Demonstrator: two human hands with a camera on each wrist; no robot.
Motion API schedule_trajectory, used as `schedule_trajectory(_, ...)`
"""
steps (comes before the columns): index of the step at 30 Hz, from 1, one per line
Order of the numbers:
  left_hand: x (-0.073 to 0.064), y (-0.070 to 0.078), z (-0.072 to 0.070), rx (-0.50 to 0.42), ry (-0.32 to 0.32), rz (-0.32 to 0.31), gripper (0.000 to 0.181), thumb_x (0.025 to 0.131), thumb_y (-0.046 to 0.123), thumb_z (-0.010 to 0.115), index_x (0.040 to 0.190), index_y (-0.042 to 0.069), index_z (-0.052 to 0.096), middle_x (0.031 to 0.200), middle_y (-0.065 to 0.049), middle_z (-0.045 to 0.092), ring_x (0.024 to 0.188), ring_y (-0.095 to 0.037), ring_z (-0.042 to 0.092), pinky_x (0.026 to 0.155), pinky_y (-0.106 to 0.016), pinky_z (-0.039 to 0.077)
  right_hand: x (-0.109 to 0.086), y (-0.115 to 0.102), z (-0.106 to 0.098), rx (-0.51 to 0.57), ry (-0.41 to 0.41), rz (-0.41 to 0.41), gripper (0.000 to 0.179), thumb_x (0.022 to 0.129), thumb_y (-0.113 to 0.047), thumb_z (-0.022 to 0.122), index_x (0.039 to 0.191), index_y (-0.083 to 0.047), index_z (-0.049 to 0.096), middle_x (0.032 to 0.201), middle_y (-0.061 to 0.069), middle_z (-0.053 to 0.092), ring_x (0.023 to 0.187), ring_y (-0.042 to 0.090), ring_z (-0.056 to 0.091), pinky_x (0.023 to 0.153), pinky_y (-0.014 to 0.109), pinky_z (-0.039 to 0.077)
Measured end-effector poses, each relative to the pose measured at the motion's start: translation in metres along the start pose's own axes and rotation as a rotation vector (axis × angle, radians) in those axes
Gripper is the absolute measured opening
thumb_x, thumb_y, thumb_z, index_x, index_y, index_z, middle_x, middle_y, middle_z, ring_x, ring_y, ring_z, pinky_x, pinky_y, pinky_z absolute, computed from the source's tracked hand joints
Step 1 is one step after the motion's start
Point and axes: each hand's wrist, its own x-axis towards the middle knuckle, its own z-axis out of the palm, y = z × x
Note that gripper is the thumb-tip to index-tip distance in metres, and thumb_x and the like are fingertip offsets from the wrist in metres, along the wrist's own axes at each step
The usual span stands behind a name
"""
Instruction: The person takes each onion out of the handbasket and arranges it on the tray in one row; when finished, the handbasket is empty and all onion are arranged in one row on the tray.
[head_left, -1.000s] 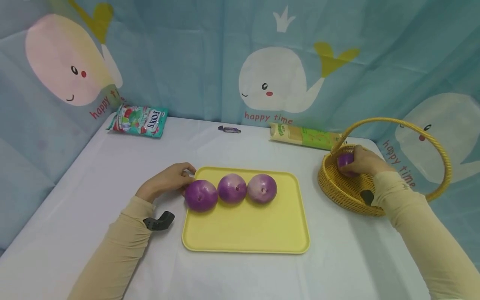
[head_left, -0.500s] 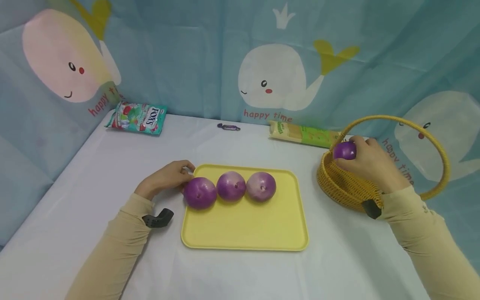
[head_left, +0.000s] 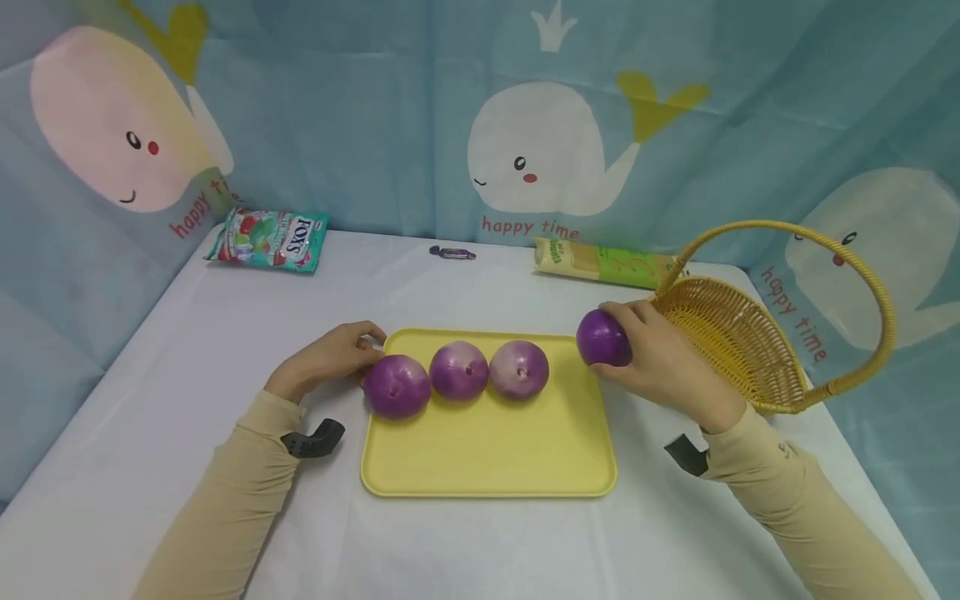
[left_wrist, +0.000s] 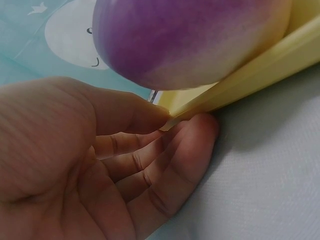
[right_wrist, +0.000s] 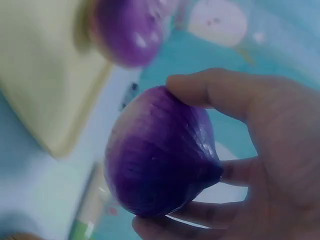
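My right hand holds a dark purple onion above the right edge of a yellow tray. In the right wrist view, thumb and fingers wrap round the onion, whose pointed tip faces the palm. My left hand pinches the tray's left rim, thumb on top and fingers beneath. Across the tray's back half stand three purple-and-white onions in a row: the left onion by my left hand, the middle onion and the paler right onion.
A wicker basket with a tall handle stands right of the tray, partly behind my right hand. Along the table's back lie a FOX'S candy bag, a small wrapped candy and a long green-yellow packet. A whale-print curtain hangs behind.
My right hand has lifted the onion out of the basket and carried it left to the tray's edge. The left hand stays at the tray's rim. The view has shifted slightly.
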Motion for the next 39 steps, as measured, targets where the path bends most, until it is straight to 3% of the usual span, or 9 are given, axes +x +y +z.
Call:
schedule_trajectory(7, 0.000, 0.001, 0.000, -0.005, 0.000, -0.007, 0.043, 0.096, 0.022, 0.053, 0.132, 0.000, 0.047, 0.086, -0.007, 0.065, 0.074, -0.015, 0.062, 0.074, -0.028, 0.050, 0.000, 0.001, 0.034, -0.007, -0.031, -0.042, 0.077, 0.072, -0.027, 0.086, 0.136, -0.006, 0.049, 0.120, 0.023, 0.055, 0.101, 0.037, 0.064, 0.086, 0.053, 0.054)
schedule_trajectory(12, 0.000, 0.000, -0.001, 0.008, 0.013, -0.008, 0.042, 0.096, 0.022, 0.054, 0.131, 0.000, 0.048, 0.085, -0.007, 0.064, 0.075, -0.016, 0.060, 0.073, -0.028, 0.050, 0.000, 0.000, 0.047, 0.004, -0.057, -0.041, 0.083, 0.070, -0.028, 0.087, 0.139, -0.004, 0.047, 0.118, 0.021, 0.054, 0.099, 0.033, 0.063, 0.085, 0.049, 0.054)
schedule_trajectory(39, 0.000, -0.002, 0.001, -0.007, 0.014, 0.029, 0.042, 0.094, 0.019, 0.054, 0.130, -0.003, 0.048, 0.081, -0.005, 0.062, 0.071, -0.015, 0.059, 0.071, -0.028, 0.049, -0.002, -0.001, 0.060, -0.005, -0.046, -0.083, 0.086, 0.071, -0.033, 0.086, 0.141, -0.003, 0.046, 0.120, 0.022, 0.054, 0.099, 0.034, 0.063, 0.082, 0.049, 0.056)
